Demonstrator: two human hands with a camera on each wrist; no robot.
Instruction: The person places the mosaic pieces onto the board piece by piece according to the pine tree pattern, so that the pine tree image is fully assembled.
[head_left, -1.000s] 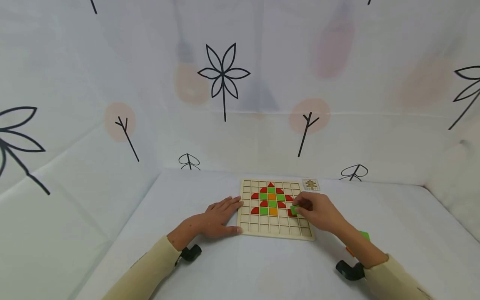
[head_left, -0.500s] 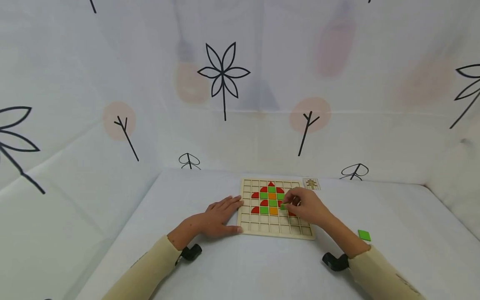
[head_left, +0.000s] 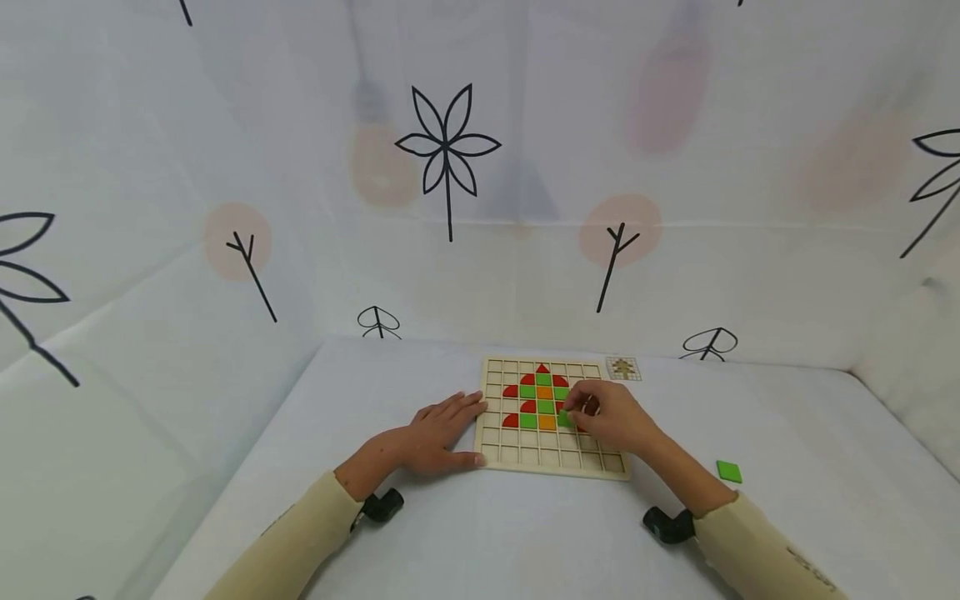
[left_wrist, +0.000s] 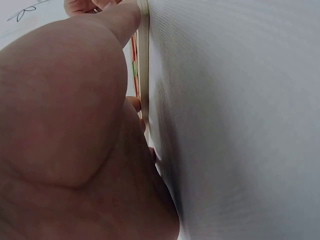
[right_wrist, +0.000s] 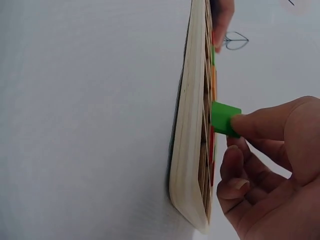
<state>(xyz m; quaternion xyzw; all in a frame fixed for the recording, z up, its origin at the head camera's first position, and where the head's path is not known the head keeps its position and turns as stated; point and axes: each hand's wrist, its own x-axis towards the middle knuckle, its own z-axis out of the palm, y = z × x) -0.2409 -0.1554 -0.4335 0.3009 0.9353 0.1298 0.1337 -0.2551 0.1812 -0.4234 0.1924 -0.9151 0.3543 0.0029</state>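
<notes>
A wooden grid board (head_left: 517, 457) lies on the white table, with red, green and orange tiles set in a tree-like pattern. My right hand (head_left: 611, 414) pinches a green square tile (right_wrist: 224, 119) between thumb and fingers. In the right wrist view the tile stands tilted, one edge right at the board's cells, close to the orange tile (head_left: 547, 422). My left hand (head_left: 438, 437) lies flat with spread fingers, fingertips and thumb at the board's left edge. Part of the pattern's right side is hidden behind my right hand.
Another green square tile (head_left: 728, 472) lies on the table to the right of the board, near my right forearm. A small card with a tree picture (head_left: 623, 368) sits behind the board's far right corner. A white patterned cloth backdrop (head_left: 517, 283) rises behind the table.
My right hand has moved left over the board with the green tile, then slightly lower toward the cell beside the orange tile. The left hand stays still.
</notes>
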